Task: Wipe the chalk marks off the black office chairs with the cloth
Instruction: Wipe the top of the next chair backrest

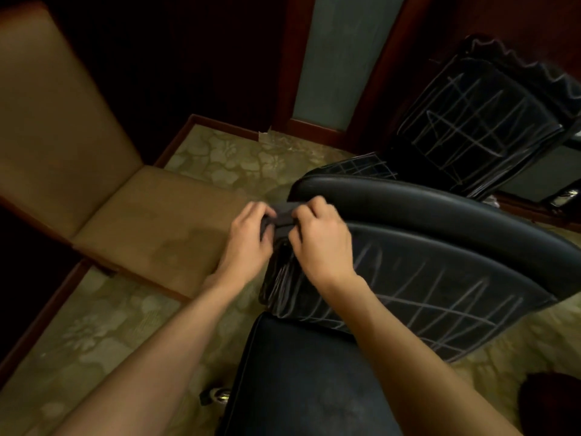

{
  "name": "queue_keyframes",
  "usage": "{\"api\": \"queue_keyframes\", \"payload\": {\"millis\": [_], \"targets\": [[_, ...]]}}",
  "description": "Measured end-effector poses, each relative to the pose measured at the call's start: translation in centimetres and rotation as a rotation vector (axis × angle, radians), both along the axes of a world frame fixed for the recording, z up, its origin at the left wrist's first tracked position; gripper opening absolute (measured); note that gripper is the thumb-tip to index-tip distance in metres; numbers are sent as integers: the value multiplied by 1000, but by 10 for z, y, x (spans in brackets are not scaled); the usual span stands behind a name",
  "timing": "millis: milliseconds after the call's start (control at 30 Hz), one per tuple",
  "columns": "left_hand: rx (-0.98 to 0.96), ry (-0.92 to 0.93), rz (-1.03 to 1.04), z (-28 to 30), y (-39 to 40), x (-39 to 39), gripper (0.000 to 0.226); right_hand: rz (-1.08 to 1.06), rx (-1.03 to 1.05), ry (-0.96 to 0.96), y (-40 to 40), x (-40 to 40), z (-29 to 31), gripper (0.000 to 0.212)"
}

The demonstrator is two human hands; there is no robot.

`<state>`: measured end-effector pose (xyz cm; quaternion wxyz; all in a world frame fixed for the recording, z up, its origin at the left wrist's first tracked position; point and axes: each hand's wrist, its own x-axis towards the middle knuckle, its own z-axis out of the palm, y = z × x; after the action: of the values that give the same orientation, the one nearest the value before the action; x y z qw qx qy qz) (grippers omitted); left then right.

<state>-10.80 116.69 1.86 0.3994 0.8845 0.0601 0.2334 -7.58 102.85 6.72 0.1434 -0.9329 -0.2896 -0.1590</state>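
Observation:
A black office chair [440, 278] stands right in front of me, its backrest crossed by white chalk lines and its dark seat [308, 379] below. Both hands hold a small dark grey cloth [283, 217] at the left end of the backrest's top edge. My left hand [248, 237] grips the cloth's left side with curled fingers. My right hand [320, 237] pinches its right side, resting against the backrest. A second black chair [478, 121] with chalk grid marks stands behind to the right.
A tan upholstered chair [94, 184] with a wooden frame stands to the left. Patterned green carpet [94, 335] covers the floor. Dark wood panelling [289, 64] and a pale wall strip lie beyond. A chair caster [217, 396] shows under the near seat.

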Motion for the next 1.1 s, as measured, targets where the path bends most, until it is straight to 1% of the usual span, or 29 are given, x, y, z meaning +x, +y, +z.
{"api": "queue_keyframes", "payload": {"millis": [33, 100, 200, 267, 300, 367, 433, 500, 600, 800, 1000, 1100], "targets": [[-29, 36, 6, -7, 1, -6, 17, 16, -28, 25, 1, -5, -4, 14], [-63, 27, 19, -6, 5, -11, 17, 24, -6, 40, 0, -9, -3, 13], [-81, -100, 9, 24, 10, 2, 16, -15, 129, -27, 4, 0, 19, 15], [-95, -162, -31, 43, 11, 19, 16, -79, 228, -57, 6, 11, 36, 17], [-110, -157, -68, 49, 9, 28, 16, -123, 253, -51, 5, 16, 41, 19], [-177, -39, -157, 52, 5, 40, 15, -193, 272, -4, 1, 22, 43, 22], [-314, 106, -248, 47, 2, 43, 17, -204, 287, 27, -2, 24, 40, 25], [-455, 151, -322, 41, 3, 41, 21, -205, 297, 42, -1, 25, 39, 25], [-552, 173, -358, 39, 10, 42, 27, -191, 277, 40, 6, 24, 39, 20], [-642, 140, -353, 32, 20, 31, 34, -168, 208, 8, 24, 13, 36, 17], [-731, 128, -319, 31, 37, 1, 34, -79, 214, 10, 41, -14, 36, 15], [-743, 121, -298, 33, 50, -26, 33, -17, 224, 25, 51, -35, 38, 15]]}}
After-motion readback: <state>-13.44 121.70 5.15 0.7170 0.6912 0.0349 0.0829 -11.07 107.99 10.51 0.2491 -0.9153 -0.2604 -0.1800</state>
